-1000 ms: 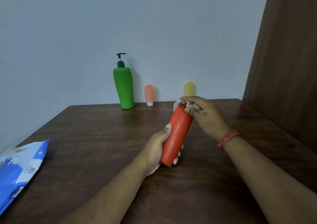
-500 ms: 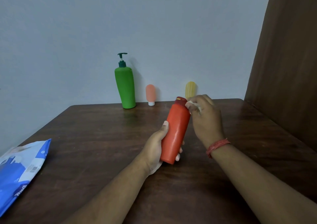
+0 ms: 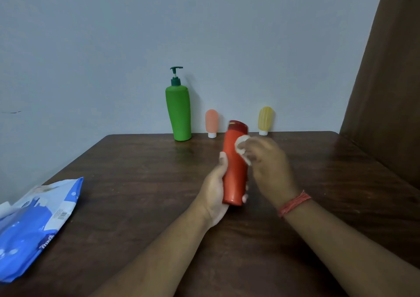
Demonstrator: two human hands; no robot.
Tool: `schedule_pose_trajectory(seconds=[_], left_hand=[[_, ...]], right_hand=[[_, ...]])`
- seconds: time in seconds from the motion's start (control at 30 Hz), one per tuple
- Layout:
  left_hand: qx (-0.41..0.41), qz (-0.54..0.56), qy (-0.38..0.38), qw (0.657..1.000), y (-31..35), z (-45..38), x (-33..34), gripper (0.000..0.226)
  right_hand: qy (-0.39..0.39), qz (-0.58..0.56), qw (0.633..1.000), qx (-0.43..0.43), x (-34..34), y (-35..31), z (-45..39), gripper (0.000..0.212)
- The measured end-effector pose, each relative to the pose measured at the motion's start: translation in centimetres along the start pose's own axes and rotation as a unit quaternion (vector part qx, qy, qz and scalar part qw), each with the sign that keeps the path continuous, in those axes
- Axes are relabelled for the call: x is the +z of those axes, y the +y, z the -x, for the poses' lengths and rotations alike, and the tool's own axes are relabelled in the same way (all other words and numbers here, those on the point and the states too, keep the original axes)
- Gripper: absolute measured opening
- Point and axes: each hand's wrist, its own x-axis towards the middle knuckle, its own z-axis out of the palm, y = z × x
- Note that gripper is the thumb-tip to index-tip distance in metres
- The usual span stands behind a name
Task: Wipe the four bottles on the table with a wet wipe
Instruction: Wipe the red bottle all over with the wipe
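My left hand [image 3: 214,190] grips the lower half of a red bottle [image 3: 234,174], holding it nearly upright above the table. My right hand [image 3: 268,167] holds a crumpled white wet wipe [image 3: 242,148] and presses it against the bottle's upper right side. Along the wall at the back stand a green pump bottle [image 3: 178,112], a small pink tube bottle [image 3: 211,123] on its white cap, and a small yellow tube bottle [image 3: 265,120] on its cap.
The dark wooden table [image 3: 136,183] meets a grey wall behind. A blue and white wet-wipe pack [image 3: 34,224] lies at the left edge. A brown wooden panel [image 3: 391,80] rises on the right.
My right hand has moved the wipe from the bottle's cap down onto its upper side. The bottle has turned more upright in my left hand.
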Motion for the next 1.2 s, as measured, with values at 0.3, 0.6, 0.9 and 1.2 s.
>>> schedule_pose_trajectory(seconds=[0.3, 0.6, 0.9, 1.2], left_hand=[[0.008, -0.087, -0.014, 0.996, 0.6, 0.5, 0.8, 0.095], [-0.030, 0.140, 0.090, 0.986, 1.1, -1.0, -1.9, 0.099], [-0.023, 0.194, 0.109, 0.975, 1.8, -0.8, -2.1, 0.084], [-0.013, 0.032, 0.060, 0.998, 1.0, 0.3, 0.6, 0.060]], right_hand=[[-0.063, 0.074, 0.994, -0.043, 0.0, 0.8, -0.2, 0.042], [-0.226, 0.017, 0.953, -0.204, 1.1, -2.2, 1.1, 0.037], [-0.177, 0.009, 0.965, -0.191, 0.9, -1.5, 1.1, 0.047], [-0.060, 0.062, 0.994, -0.067, -0.2, -0.9, 0.0, 0.034]])
